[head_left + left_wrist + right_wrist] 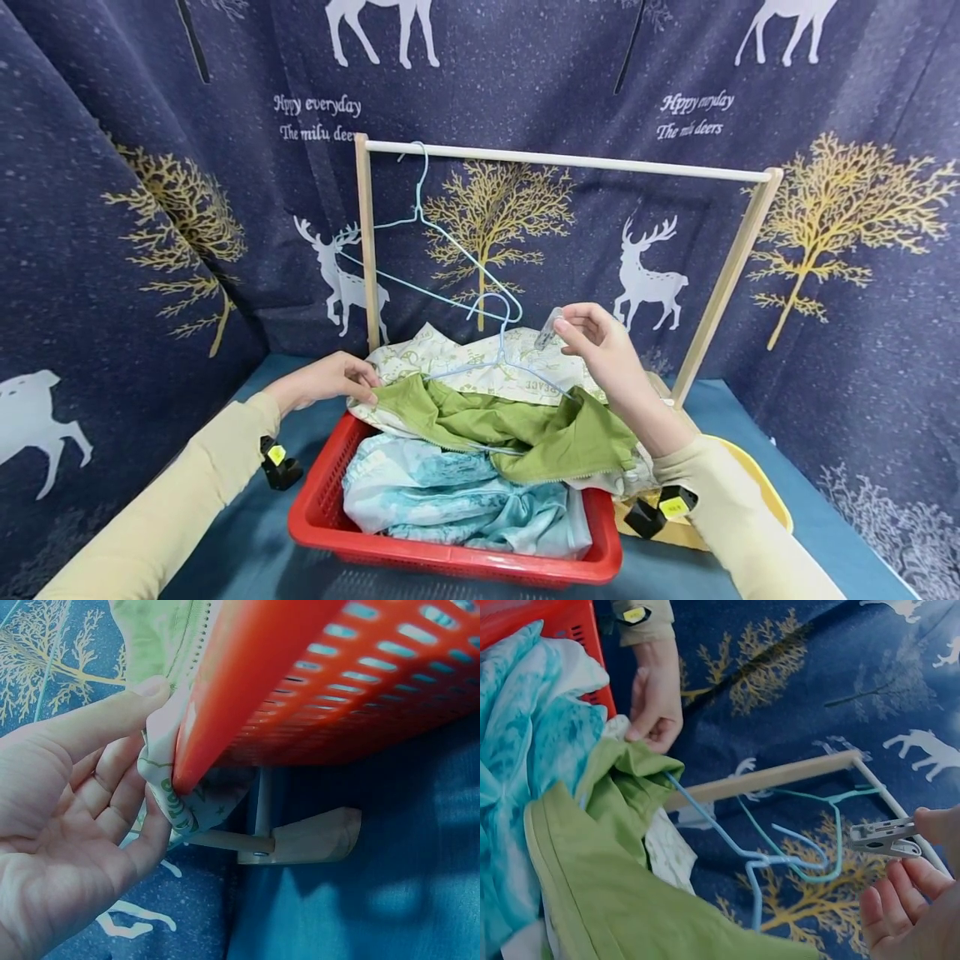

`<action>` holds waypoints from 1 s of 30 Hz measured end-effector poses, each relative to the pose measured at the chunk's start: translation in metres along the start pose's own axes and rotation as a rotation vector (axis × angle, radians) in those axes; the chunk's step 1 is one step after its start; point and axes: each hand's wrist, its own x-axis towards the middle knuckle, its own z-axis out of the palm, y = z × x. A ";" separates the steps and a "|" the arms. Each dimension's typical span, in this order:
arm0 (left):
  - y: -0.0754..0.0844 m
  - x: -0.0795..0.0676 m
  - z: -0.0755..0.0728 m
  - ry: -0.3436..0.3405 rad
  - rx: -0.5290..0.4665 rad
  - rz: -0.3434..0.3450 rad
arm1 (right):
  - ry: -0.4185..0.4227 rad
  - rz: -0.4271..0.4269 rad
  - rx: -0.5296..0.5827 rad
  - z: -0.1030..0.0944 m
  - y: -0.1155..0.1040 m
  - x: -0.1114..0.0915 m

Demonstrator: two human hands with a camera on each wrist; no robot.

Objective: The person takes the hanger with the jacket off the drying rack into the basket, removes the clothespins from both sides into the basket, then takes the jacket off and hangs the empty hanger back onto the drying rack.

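My right hand [611, 358] is raised above the right side of a green garment, pinching a clear grey clothespin [885, 837] between thumb and fingers. The green garment [465, 408], with white printed fabric at its edges, lies across the back of a red basket [442, 557]. A light blue hanger [761, 862] sits inside its opening, hook pointing up. At the garment's left end, my left hand [330, 379] pinches the white printed edge [161, 739] between thumb and fingers, right beside the basket rim. Blue-and-white tie-dyed cloth [450, 500] fills the front of the basket.
Behind the basket stands a rack with wooden posts [723, 292] and a white bar [570, 158]. A second hanger [468, 250] hangs from the bar's left end. A yellow container [772, 492] is partly hidden behind my right forearm. A dark patterned curtain [487, 92] backs the table.
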 end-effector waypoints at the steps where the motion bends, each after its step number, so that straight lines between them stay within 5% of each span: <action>1: 0.000 0.000 0.000 -0.001 -0.001 -0.001 | 0.008 0.003 0.006 -0.003 0.001 -0.001; 13: 0.002 -0.003 0.000 -0.008 -0.026 -0.002 | 0.116 0.093 0.029 -0.046 0.012 -0.017; 21: 0.003 -0.002 0.001 -0.007 -0.022 -0.014 | 0.209 0.110 0.147 -0.073 0.034 -0.029; 30: 0.002 -0.002 0.001 -0.001 -0.030 -0.016 | 0.286 0.199 0.051 -0.102 0.057 -0.044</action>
